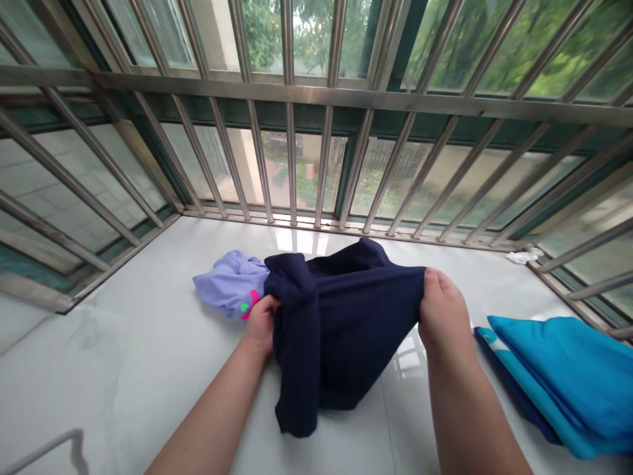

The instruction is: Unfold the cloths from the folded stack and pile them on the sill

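Note:
A dark navy garment (366, 330) is stretched between my two hands above the white tiled surface. My left hand (263, 323) is closed on its left edge, near a bunched part and a sleeve-like length that hangs down. At the other side my right hand (445, 303) pinches the upper right corner and pulls the cloth taut. Behind and left of the navy cloth lies a crumpled lilac garment (230, 287) with a pink and green print, partly hidden by the navy one.
Folded blue cloth (568, 376), with a navy layer beneath, lies at the right. Metal window bars (291, 152) enclose the glossy white surface (133, 369) at the back and sides. A small white crumpled item (524, 256) sits in the far right corner. A grey bent rod (49, 448) shows lower left.

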